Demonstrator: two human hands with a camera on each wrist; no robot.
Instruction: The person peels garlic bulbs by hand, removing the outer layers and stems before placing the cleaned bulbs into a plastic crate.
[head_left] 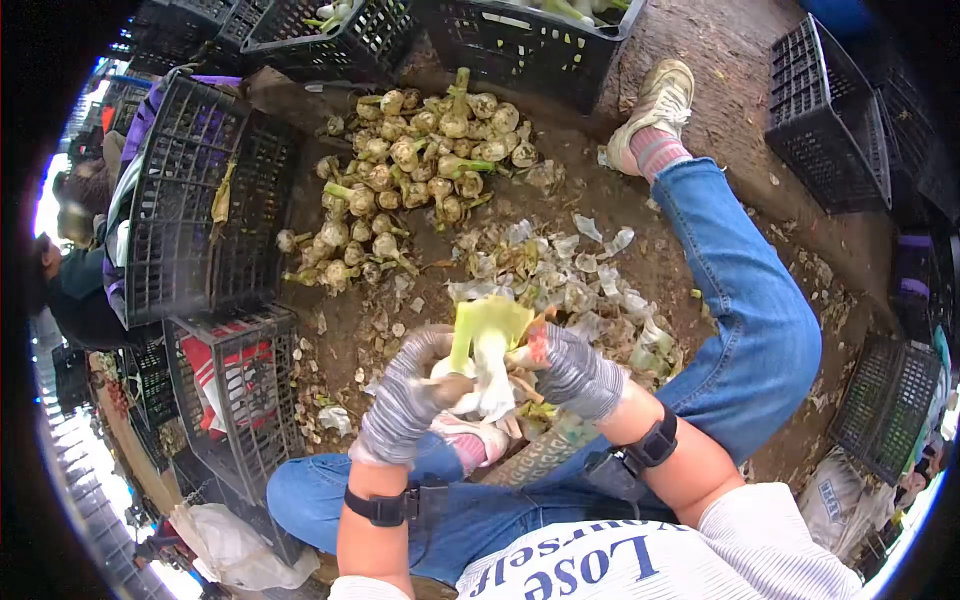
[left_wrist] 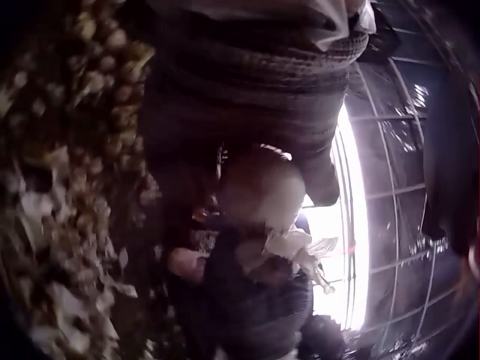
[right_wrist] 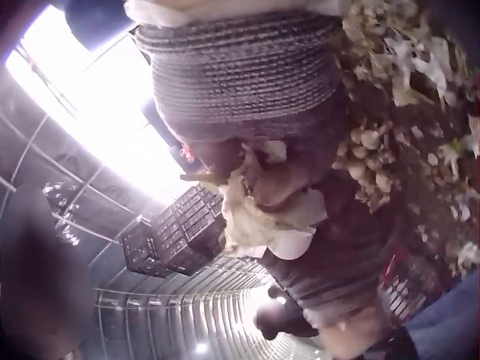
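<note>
Garlic bulb (head_left: 492, 375) aloft over dirt floor (head_left: 570, 205); left hand (head_left: 405, 390) and right hand (head_left: 577, 375) both grip it; step looks like skin-stripping; next likely needs firm left hold, right-hand pull; garlic pile (head_left: 400, 165) beside black crate's (head_left: 170, 220) edge.

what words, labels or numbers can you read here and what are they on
"Lose Yourself": the striped shirt
Lettered strip near the lap: too unclear to read
White sack with blue print: too small to read
No legible numbers.
</note>
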